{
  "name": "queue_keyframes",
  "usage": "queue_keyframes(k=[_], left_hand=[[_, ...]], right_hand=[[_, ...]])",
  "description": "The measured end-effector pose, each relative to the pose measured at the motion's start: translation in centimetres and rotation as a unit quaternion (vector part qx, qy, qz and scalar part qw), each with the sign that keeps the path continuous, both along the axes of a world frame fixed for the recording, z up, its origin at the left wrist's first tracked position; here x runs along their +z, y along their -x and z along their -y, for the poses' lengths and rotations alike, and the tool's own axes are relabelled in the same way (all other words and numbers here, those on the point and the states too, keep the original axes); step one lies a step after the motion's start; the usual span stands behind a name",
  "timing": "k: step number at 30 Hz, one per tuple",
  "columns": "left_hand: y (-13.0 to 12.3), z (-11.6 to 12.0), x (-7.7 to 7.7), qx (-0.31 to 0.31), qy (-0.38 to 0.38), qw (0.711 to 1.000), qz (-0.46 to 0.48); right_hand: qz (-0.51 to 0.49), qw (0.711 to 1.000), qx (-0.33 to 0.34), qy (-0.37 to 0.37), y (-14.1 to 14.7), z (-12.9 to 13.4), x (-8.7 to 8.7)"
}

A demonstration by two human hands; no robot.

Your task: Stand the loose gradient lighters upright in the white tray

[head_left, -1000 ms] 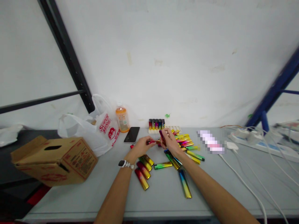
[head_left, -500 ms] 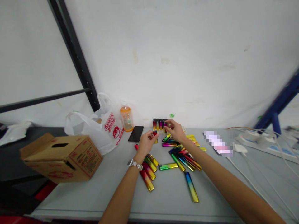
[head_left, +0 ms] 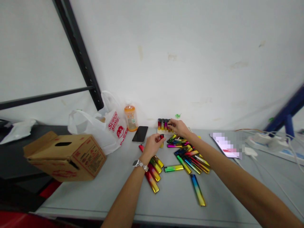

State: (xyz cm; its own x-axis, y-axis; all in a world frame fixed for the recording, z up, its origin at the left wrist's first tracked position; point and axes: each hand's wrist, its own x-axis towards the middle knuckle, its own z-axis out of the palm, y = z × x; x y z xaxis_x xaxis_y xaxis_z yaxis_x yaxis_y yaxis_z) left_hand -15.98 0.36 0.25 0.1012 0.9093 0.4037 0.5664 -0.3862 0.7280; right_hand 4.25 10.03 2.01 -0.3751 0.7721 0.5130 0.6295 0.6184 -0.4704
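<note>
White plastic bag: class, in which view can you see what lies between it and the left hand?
The head view: the dark phone lies between the white plastic bag and the left hand.

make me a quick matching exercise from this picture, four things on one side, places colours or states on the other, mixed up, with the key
1 left hand
2 right hand
3 cardboard box
4 bottle

A brown with red printing
B at the row of upright lighters
C just right of the white bag
D holding a red-and-yellow lighter

Pairs: 1-D, 2-B, 3-A, 4-C
</note>
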Motion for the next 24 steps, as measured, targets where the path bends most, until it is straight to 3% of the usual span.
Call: queue_keyframes(k=[3,9,12,15,17,19,21,24], left_hand=[[0.0,-0.1,0.0,0.002,-0.003,1.0,0.002],[0.0,0.0,0.1,0.005,0.004,1.0,0.012],[0.0,0.1,0.3,0.011,-0.007,1.0,0.015],[-0.1,0.1,0.6,0.006,-0.02,0.999,0.026],[-0.2,0.3,0.9,-0.008,-0.028,0.999,0.039],[-0.4,0.5,1.2,-0.03,-0.038,0.997,0.053],[-0.6,0.7,1.5,-0.05,-0.051,0.996,0.061],[-0.9,1.0,1.7,-0.064,-0.07,0.994,0.058]], right_hand=[[0.008,1.0,-0.011,0.015,-0.1,0.1,0.2],[0.132,0.983,-0.116,-0.06,-0.2,1.6,1.6],[0.173,0.975,-0.127,-0.062,-0.1,2.5,2.4],[0.129,0.981,-0.121,-0.085,0.5,3.6,2.5],[0.037,0.989,-0.109,-0.093,1.3,4.6,2.0],[-0.084,0.993,-0.068,-0.036,2.3,5.8,1.2],[-0.178,0.98,0.006,0.094,3.3,6.9,0.1],[-0.295,0.909,0.101,0.276,4.3,8.3,-1.2]])
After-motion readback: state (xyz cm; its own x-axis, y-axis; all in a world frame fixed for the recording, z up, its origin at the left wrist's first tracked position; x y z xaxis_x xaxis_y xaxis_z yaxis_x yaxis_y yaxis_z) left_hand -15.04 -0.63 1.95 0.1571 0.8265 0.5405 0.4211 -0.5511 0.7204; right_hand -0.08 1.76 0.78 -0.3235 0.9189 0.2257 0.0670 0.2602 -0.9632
